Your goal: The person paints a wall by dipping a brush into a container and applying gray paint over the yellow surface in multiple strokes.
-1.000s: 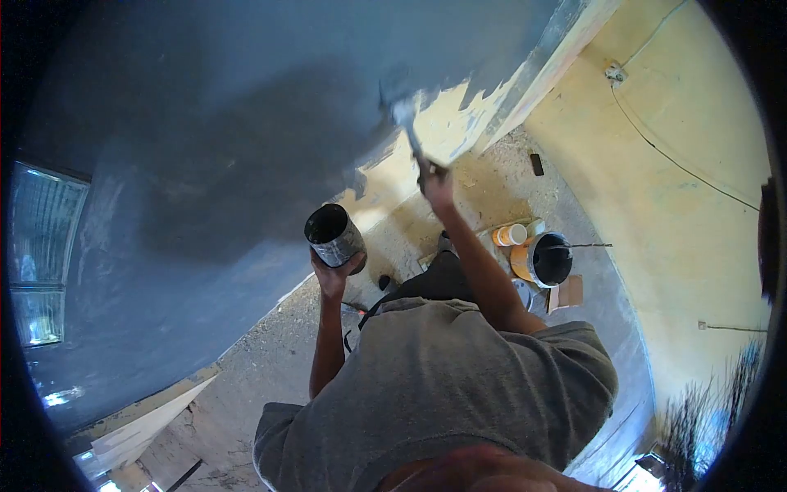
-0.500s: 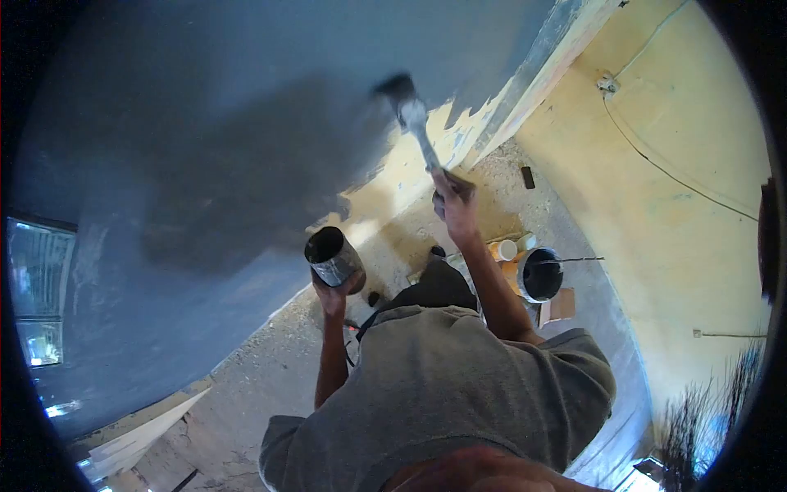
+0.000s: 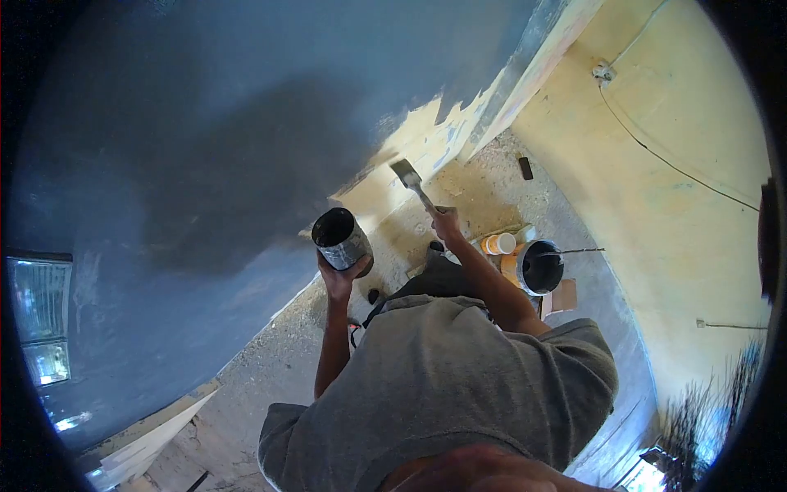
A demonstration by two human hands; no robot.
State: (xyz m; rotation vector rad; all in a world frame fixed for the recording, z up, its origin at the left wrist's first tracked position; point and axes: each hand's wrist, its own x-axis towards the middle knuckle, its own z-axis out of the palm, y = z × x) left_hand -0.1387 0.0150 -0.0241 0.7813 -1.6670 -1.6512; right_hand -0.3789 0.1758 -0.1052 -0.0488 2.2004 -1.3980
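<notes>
The left hand (image 3: 338,279) cupped a paint-smeared round metal tin (image 3: 340,239) from below, holding it upright close to the grey-painted wall (image 3: 205,148). The right hand (image 3: 447,223) was clamped on the handle of a flat grey-bristled paintbrush (image 3: 407,175), its head near the wall's bare yellow foot.

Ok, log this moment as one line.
left hand: holds can | right hand: holds brush by handle | wall: mostly grey, yellow patch near brush | floor: bucket

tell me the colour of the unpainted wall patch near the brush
Pale yellow wall patch, seen in the head view.
</notes>
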